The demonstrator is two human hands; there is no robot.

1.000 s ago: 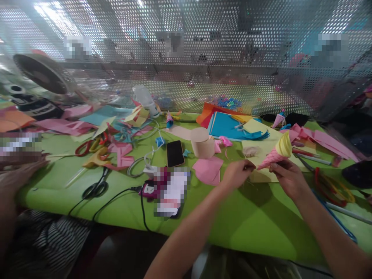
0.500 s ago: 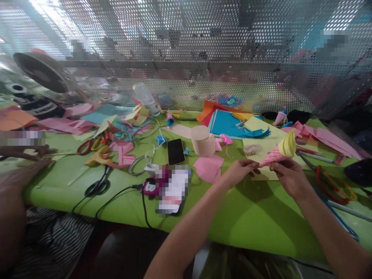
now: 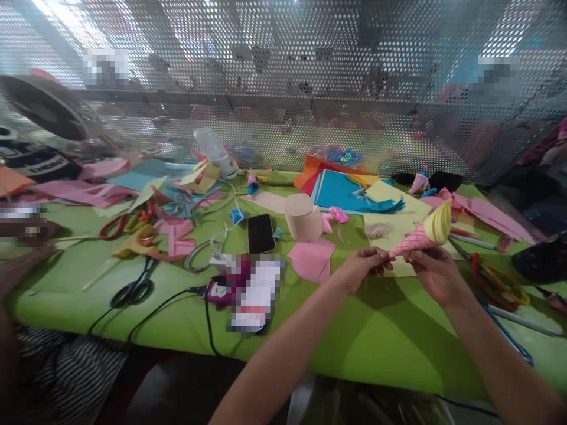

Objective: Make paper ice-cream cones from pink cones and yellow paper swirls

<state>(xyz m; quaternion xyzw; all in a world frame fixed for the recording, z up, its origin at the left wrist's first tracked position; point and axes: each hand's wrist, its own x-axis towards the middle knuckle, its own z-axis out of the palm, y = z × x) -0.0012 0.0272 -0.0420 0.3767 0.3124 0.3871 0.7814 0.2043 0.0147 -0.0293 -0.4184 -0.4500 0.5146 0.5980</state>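
Between my hands is a craft ice-cream cone [image 3: 414, 239], held above the table with its top tilted up to the right. Its cone part is pink with a crisscross pattern, and a yellow swirl [image 3: 438, 223] forms the top. My left hand [image 3: 362, 269] pinches the narrow pink tip. My right hand [image 3: 436, 274] is closed around the underside near the swirl, with some fingers hidden. Beneath and behind lies a pale yellow sheet [image 3: 401, 270], with a small wispy scrap [image 3: 378, 229] on it.
Left of my hands are a cream cylinder [image 3: 302, 218], pink paper [image 3: 311, 260], a dark phone [image 3: 261, 234] and a lit phone [image 3: 257, 298]. Scissors [image 3: 491, 283] lie at right; black-handled scissors [image 3: 133, 292] lie at left. A co-worker's hand [image 3: 29, 236] is at far left. Perforated metal [image 3: 283, 71] stands behind.
The view has swung slightly right, so the table things sit further left. The cone has turned a little in my hands and its swirl shows a different side. Both hands keep their hold.
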